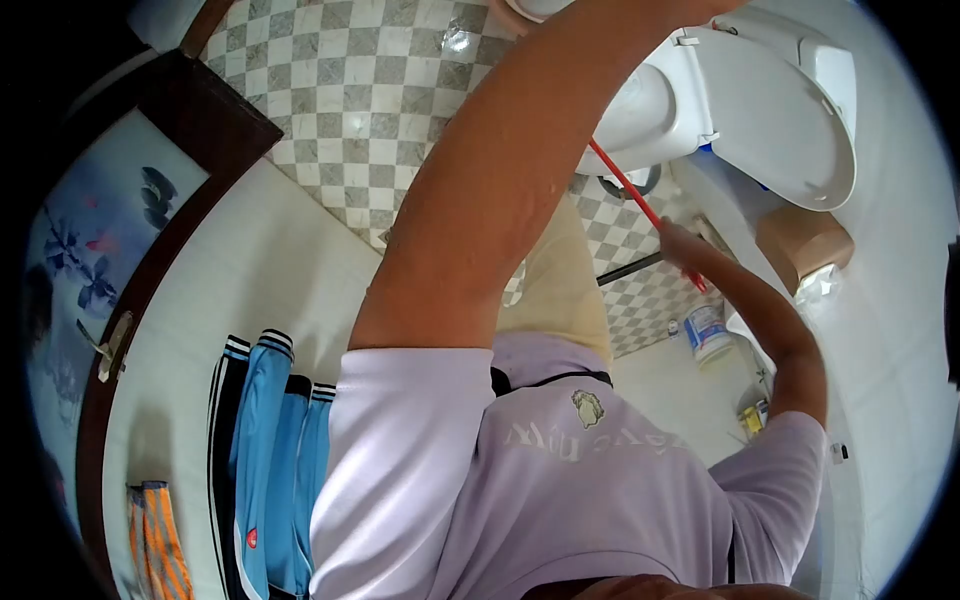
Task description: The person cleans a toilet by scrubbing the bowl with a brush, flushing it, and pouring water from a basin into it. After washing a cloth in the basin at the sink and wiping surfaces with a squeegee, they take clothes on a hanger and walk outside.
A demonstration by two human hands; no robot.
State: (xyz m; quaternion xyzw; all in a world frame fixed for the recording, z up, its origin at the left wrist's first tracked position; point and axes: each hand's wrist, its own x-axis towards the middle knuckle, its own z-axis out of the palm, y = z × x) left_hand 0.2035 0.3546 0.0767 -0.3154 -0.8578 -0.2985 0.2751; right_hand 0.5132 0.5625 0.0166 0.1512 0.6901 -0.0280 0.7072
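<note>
My right hand point(684, 246) is closed round a thin red handle point(630, 188). One end of the handle sticks out below my fist; the other runs toward the toilet point(690, 95) and passes behind my left forearm, so its tip is hidden. Across the top of the view stretches my left arm, reaching over the toilet seat. Only a sliver of my left hand point(715, 6) shows at the upper edge, above the seat hinges, and its fingers are cut off. The toilet lid point(780, 115) is raised. A dark pole point(630, 268) ends close to my right hand.
Beside the toilet are a brown box point(805, 243) and a white-and-blue tub point(708, 333). On the left, blue clothes point(262, 450) and an orange striped cloth point(158, 540) hang by a flowered door point(110, 230). The floor point(345, 110) is checkered tile.
</note>
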